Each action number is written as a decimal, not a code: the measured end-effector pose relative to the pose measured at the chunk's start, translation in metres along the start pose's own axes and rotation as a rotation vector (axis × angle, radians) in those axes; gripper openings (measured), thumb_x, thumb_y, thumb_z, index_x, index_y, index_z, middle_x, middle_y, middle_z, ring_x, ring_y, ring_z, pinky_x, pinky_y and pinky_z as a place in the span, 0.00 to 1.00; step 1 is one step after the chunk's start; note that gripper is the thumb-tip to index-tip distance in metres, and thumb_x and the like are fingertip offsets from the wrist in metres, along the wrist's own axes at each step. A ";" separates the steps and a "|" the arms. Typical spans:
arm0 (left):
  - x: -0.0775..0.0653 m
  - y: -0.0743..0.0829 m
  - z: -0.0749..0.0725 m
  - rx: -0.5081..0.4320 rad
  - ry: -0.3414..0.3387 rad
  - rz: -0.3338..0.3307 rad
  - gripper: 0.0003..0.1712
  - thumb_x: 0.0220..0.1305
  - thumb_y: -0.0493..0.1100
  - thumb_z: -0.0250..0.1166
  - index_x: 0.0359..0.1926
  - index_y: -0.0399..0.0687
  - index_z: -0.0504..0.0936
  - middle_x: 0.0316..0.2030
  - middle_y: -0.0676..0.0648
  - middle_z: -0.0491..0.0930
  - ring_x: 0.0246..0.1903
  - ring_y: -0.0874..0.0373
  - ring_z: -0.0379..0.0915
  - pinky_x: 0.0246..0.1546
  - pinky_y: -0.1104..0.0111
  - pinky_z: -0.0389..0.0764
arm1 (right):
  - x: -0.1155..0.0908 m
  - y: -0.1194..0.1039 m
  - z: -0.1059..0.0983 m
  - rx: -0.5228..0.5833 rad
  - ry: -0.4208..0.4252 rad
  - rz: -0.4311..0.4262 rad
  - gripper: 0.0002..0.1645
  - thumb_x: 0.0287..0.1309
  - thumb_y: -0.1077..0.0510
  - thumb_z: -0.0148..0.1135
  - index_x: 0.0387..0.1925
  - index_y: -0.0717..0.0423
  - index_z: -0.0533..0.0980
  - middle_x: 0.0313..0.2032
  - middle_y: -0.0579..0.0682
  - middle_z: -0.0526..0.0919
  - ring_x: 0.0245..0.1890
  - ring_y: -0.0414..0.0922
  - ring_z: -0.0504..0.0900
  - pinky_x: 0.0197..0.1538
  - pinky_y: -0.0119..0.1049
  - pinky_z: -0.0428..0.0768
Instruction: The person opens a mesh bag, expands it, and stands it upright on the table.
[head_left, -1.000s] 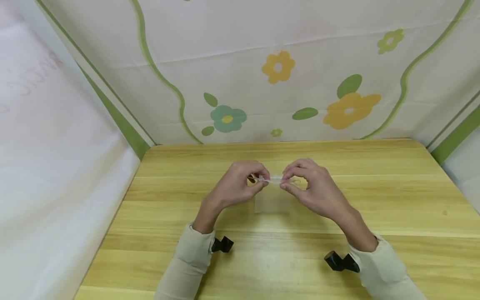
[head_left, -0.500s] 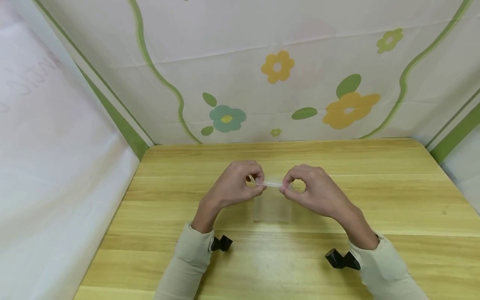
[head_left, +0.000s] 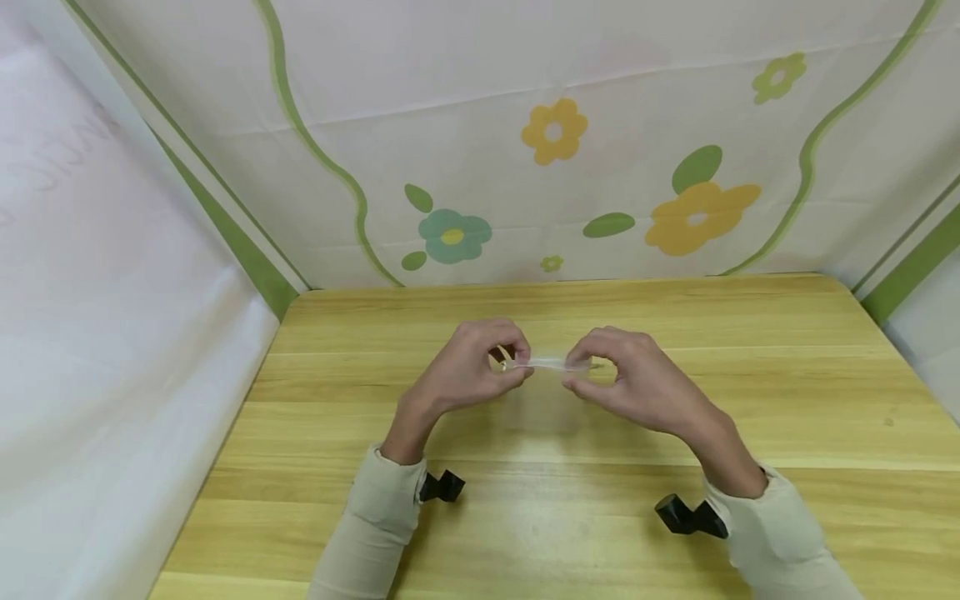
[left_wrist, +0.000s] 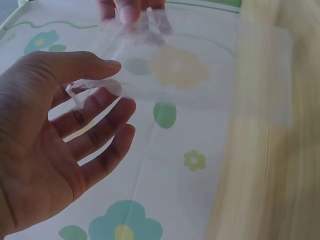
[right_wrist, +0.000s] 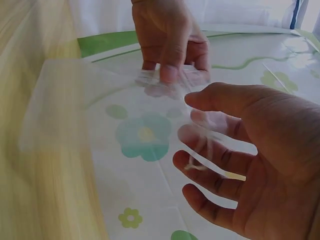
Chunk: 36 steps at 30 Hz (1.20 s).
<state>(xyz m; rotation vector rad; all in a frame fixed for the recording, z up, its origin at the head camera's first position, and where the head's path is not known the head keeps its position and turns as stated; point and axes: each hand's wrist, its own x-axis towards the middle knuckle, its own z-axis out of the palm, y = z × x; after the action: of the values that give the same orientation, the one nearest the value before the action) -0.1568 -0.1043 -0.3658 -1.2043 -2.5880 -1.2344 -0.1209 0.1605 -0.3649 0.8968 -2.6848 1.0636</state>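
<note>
A translucent drawstring pouch (head_left: 548, 364) hangs between the two hands above the wooden table. Its thin body shows in the left wrist view, where the pouch (left_wrist: 200, 92) lets the printed flowers show through. My left hand (head_left: 483, 365) pinches the gathered top edge between thumb and fingers. On the other side, my right hand (head_left: 637, 379) has its fingertips behind the pouch, with the thumb standing apart from them. A loose cord end (right_wrist: 202, 157) dangles by the right fingers in the right wrist view. At the left hand, another cord (left_wrist: 75, 95) sticks out.
The wooden table (head_left: 360, 500) spreads beneath both hands. Behind it rises a white cloth (head_left: 480, 167) with printed flowers, and a white sheet (head_left: 120, 350) borders the left side. Black wrist mounts (head_left: 444, 486) jut from the cuffs.
The right thumb has parted from its fingertips, where it was pinching the pouch half a second ago. The pouch's top edge is stretched straighter than a second ago. My left hand stays nearly in place.
</note>
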 end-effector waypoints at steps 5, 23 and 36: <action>0.001 0.003 0.002 0.028 -0.004 0.011 0.03 0.67 0.34 0.73 0.40 0.44 0.88 0.39 0.49 0.87 0.39 0.61 0.81 0.40 0.66 0.88 | 0.002 0.000 0.005 -0.026 0.030 -0.014 0.06 0.63 0.57 0.78 0.36 0.46 0.86 0.36 0.39 0.88 0.37 0.41 0.86 0.41 0.37 0.83; -0.002 0.006 -0.005 0.075 -0.015 -0.037 0.11 0.61 0.35 0.79 0.32 0.47 0.82 0.37 0.50 0.84 0.37 0.52 0.82 0.37 0.62 0.86 | 0.002 0.005 0.002 -0.121 0.096 -0.029 0.17 0.53 0.50 0.85 0.26 0.42 0.79 0.34 0.38 0.86 0.30 0.39 0.77 0.35 0.32 0.75; -0.004 0.007 -0.009 0.027 -0.018 0.004 0.10 0.63 0.39 0.78 0.33 0.47 0.83 0.36 0.51 0.84 0.37 0.58 0.80 0.38 0.66 0.89 | 0.001 0.004 -0.002 -0.046 0.090 -0.061 0.15 0.57 0.51 0.83 0.28 0.38 0.80 0.34 0.34 0.85 0.30 0.36 0.76 0.33 0.30 0.74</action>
<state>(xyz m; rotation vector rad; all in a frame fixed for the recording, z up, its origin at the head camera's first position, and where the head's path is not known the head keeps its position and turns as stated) -0.1521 -0.1106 -0.3562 -1.2207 -2.6045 -1.1892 -0.1240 0.1633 -0.3653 0.8943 -2.5814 1.0007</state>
